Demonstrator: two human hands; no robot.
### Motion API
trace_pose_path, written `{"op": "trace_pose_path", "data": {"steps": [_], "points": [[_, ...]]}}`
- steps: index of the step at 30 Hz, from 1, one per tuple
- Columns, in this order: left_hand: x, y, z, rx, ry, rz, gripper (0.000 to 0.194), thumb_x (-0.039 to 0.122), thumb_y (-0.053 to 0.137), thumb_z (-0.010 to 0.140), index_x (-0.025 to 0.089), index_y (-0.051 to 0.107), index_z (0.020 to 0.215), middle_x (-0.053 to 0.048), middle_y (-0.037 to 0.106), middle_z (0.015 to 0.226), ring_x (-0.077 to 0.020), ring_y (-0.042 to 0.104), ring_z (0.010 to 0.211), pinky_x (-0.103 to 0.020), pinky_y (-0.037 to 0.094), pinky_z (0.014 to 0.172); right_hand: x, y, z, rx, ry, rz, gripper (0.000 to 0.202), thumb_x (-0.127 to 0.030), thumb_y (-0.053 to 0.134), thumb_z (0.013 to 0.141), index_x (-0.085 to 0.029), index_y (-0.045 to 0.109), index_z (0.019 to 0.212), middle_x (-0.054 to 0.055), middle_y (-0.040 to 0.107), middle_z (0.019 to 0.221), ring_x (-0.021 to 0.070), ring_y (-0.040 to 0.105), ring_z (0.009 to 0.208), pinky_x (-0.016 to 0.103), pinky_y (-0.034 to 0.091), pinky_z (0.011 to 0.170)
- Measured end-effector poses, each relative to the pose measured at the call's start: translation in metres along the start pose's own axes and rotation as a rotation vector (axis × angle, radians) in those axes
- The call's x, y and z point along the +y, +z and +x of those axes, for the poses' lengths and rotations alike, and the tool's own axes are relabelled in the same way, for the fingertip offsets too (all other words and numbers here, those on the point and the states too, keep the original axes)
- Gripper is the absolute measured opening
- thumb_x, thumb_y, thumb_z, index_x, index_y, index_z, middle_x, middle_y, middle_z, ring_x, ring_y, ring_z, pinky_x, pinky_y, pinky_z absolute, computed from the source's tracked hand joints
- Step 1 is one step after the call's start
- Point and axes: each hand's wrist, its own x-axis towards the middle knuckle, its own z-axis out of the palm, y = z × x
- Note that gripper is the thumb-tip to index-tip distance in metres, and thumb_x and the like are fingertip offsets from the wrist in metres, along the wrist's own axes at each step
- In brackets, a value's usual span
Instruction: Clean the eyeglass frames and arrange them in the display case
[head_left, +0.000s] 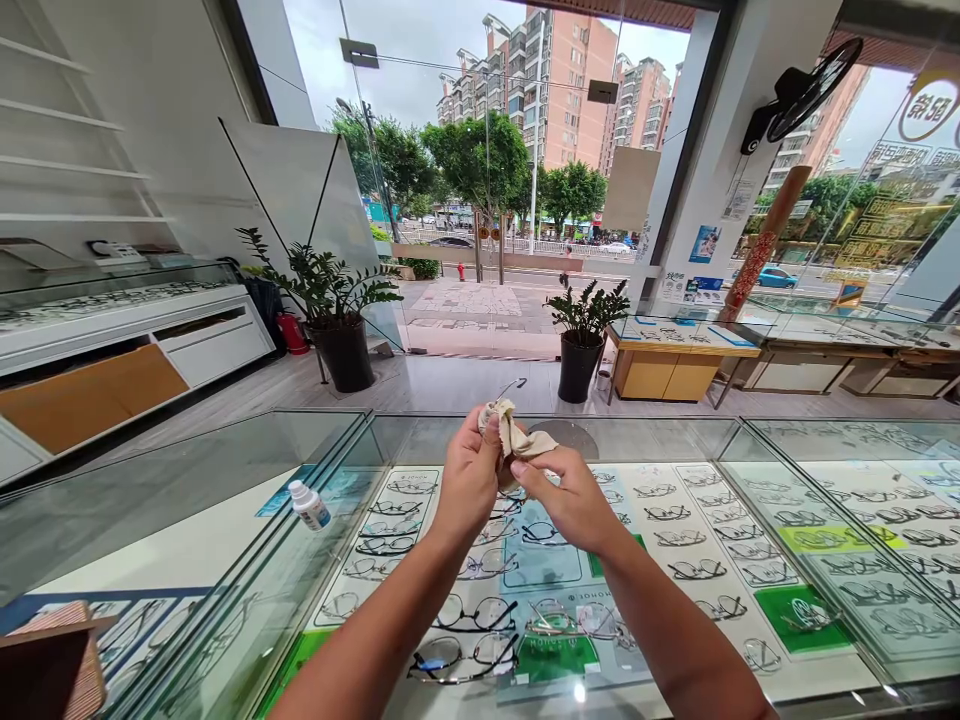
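My left hand (472, 470) is closed round a pair of eyeglasses, whose thin temple (513, 388) sticks up past my fingertips. A beige cleaning cloth (514, 435) is bunched over the frame between both hands. My right hand (566, 490) pinches the cloth, with its thumb pointing at a partly visible lens below. Most of the eyeglasses are hidden by cloth and fingers. Both hands are held above a glass display case (667, 440). A small white bottle with a blue label (309, 505) stands on the glass left of my hands.
Rows of spectacle frames (465, 612) lie inside the case under the glass. At lower left is a brown box-like object (56, 660). Beyond the counter stand two potted plants (341, 345) (581, 360), a glass door, and a wooden display cabinet (664, 370) at right.
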Motion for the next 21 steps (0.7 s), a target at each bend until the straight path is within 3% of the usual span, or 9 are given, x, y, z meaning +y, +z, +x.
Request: {"op": "trace_pose_path", "data": {"steps": [4, 9, 14, 17, 19, 21], "points": [[0.004, -0.011, 0.007, -0.083, 0.011, 0.018, 0.047, 0.063, 0.078, 0.090, 0.018, 0.065, 0.094, 0.001, 0.065, 0.076, -0.0102, 0.056, 0.064, -0.021, 0.046, 0.061, 0.002, -0.003, 0.000, 0.081, 0.062, 0.099, 0.042, -0.053, 0.067, 0.099, -0.019, 0.075, 0.074, 0.004, 0.067, 0.077, 0.0205, 0.057, 0.080, 0.034, 0.048, 0.082], [0.006, -0.014, 0.009, -0.180, -0.008, 0.026, 0.051, 0.051, 0.090, 0.082, 0.018, 0.068, 0.113, -0.001, 0.071, 0.084, -0.0116, 0.062, 0.066, -0.021, 0.050, 0.062, 0.001, -0.007, 0.002, 0.147, 0.094, 0.204, 0.035, -0.049, 0.073, 0.094, -0.018, 0.082, 0.084, 0.006, 0.073, 0.084, 0.0225, 0.062, 0.087, 0.035, 0.050, 0.086], [0.007, -0.008, 0.002, -0.110, 0.055, 0.097, 0.049, 0.063, 0.080, 0.088, 0.017, 0.062, 0.089, 0.004, 0.058, 0.064, -0.0069, 0.046, 0.048, -0.018, 0.036, 0.046, -0.002, -0.005, 0.001, 0.055, 0.021, 0.216, 0.027, -0.045, 0.078, 0.091, -0.020, 0.086, 0.087, 0.006, 0.075, 0.090, 0.0224, 0.065, 0.091, 0.035, 0.052, 0.089], [0.017, -0.019, 0.006, -0.255, 0.010, 0.142, 0.050, 0.066, 0.072, 0.094, 0.016, 0.067, 0.093, 0.000, 0.062, 0.068, -0.0087, 0.051, 0.053, -0.019, 0.041, 0.051, -0.003, -0.005, 0.000, 0.040, 0.058, 0.276, 0.026, -0.044, 0.079, 0.090, -0.019, 0.086, 0.087, 0.005, 0.073, 0.084, 0.0198, 0.062, 0.083, 0.034, 0.051, 0.085], [0.025, -0.029, 0.009, -0.391, -0.028, 0.160, 0.046, 0.061, 0.075, 0.094, 0.016, 0.071, 0.103, -0.005, 0.071, 0.080, -0.0130, 0.062, 0.064, -0.023, 0.051, 0.061, -0.002, -0.006, -0.001, 0.024, 0.105, 0.342, 0.027, -0.044, 0.080, 0.089, -0.018, 0.087, 0.090, 0.004, 0.071, 0.082, 0.0177, 0.058, 0.077, 0.032, 0.050, 0.079], [0.029, -0.033, 0.010, -0.448, -0.050, 0.184, 0.045, 0.054, 0.080, 0.091, 0.016, 0.071, 0.112, -0.007, 0.074, 0.088, -0.0160, 0.067, 0.071, -0.025, 0.054, 0.067, 0.000, -0.006, -0.002, 0.004, 0.139, 0.389, 0.028, -0.045, 0.080, 0.088, -0.017, 0.086, 0.091, 0.003, 0.069, 0.080, 0.0159, 0.054, 0.073, 0.030, 0.048, 0.072]]}}
